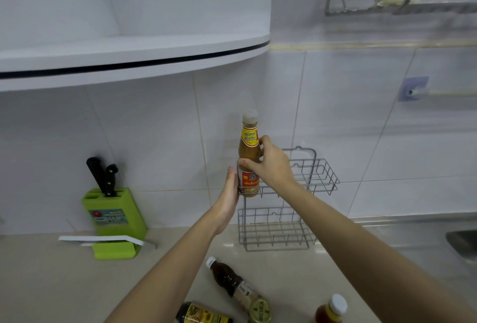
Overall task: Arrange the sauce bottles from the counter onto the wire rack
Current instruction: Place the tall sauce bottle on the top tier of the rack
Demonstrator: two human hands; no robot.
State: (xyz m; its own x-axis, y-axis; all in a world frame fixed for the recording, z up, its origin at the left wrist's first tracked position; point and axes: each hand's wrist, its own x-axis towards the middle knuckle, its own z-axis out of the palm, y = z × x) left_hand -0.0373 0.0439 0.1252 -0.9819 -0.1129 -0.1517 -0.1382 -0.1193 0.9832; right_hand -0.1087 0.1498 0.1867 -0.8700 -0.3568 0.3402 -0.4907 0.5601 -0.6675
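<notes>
**Yellow sauce bottle stands in the upper basket, both hands on it**

The yellow sauce bottle (248, 157) stands upright in the left end of the upper basket of the wire rack (312, 183), which hangs on the tiled wall. The right hand (271, 165) holds the bottle at its middle, with the thumb in front and the fingers curled around the far side. The left hand (228, 198) is flat and open, its fingers straight, and it presses against the left side of the bottle and the basket edge.

The lower basket holds no bottle. On the counter (51, 284), a dark sauce bottle (233, 284) lies on its side. Near the bottom edge are a black-labelled bottle (201, 315) and a white-capped bottle (331, 309). A green knife block (113, 219) stands to the left.
</notes>
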